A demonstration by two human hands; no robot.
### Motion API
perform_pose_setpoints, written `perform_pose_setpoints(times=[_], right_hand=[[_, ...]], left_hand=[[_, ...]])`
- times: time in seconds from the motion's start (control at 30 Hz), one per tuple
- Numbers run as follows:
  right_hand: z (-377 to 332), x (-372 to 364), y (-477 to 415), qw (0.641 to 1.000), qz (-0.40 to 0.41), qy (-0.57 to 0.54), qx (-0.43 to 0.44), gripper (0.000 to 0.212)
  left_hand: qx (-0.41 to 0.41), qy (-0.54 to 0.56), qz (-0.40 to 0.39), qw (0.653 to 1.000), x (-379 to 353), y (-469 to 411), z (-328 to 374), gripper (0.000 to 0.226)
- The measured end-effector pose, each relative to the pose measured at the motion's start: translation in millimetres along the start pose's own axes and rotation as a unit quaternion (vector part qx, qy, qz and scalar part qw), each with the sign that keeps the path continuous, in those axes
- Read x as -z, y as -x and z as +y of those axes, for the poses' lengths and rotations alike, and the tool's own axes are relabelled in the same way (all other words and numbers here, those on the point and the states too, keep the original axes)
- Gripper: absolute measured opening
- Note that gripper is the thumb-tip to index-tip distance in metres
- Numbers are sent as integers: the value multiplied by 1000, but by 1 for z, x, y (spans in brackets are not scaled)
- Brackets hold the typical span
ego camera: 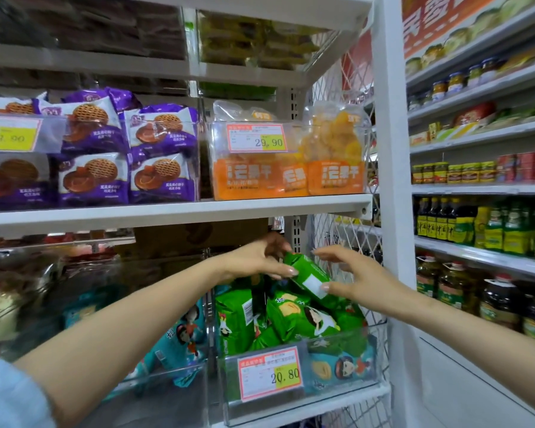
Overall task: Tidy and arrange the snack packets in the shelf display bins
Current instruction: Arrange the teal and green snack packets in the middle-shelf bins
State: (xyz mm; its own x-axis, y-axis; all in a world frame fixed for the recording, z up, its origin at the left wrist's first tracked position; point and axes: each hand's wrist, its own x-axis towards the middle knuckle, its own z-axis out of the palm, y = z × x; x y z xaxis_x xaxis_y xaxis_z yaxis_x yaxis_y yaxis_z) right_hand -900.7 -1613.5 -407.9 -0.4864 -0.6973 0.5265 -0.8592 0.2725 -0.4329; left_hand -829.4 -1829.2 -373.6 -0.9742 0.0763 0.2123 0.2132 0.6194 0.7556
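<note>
Holding the green packet [307, 271], left hand [258, 257] and right hand [360, 281] hide its ends.

Identified as a grocery shop. Noted: white tiered shelving [198, 208] stocked with clear display bins [322, 393] of snack packets [297, 316], bins fronted by printed price tags [269, 373], 29.90 and 20.80 legible. Alongside, further shelves [476, 189] lined with rows of jars [454, 173] and oil bottles [501, 301].

Two hands [257, 257] [355, 279], one green packet [306, 273] held between them, three price tags [269, 373], three orange packets [337, 177] at front
</note>
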Motion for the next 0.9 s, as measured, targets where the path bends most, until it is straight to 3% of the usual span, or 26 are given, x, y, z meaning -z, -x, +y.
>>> perform_pose_setpoints(times=[0.13, 0.23, 0.33, 0.47, 0.57, 0.67, 0.8, 0.9], right_hand=[[-2, 0, 2, 998, -64, 0, -15, 59], [-3, 0, 4, 996, -88, -10, -24, 63], [-1, 2, 5, 991, -115, -56, -40, 60], [-2, 1, 5, 992, -99, -49, -54, 58], [-1, -2, 3, 997, -65, -6, -48, 63], [-2, -4, 2, 997, -78, 4, -30, 61], [-4, -1, 1, 993, -107, -18, -35, 52], [-7, 1, 2, 995, -95, -19, -27, 48]], left_hand=[[-9, 75, -20, 997, 3, 7, -2, 26], [22, 76, -9, 997, 11, 13, -3, 44], [14, 19, 11, 1000, 12, 18, -3, 35], [-18, -162, 35, 986, 26, 31, -11, 25], [41, -225, -72, 971, 37, 47, -9, 36], [81, -327, -149, 930, 40, 55, -5, 53], [67, -366, -132, 919, 35, 56, -4, 59], [49, -335, -100, 936, 33, 59, -2, 58]])
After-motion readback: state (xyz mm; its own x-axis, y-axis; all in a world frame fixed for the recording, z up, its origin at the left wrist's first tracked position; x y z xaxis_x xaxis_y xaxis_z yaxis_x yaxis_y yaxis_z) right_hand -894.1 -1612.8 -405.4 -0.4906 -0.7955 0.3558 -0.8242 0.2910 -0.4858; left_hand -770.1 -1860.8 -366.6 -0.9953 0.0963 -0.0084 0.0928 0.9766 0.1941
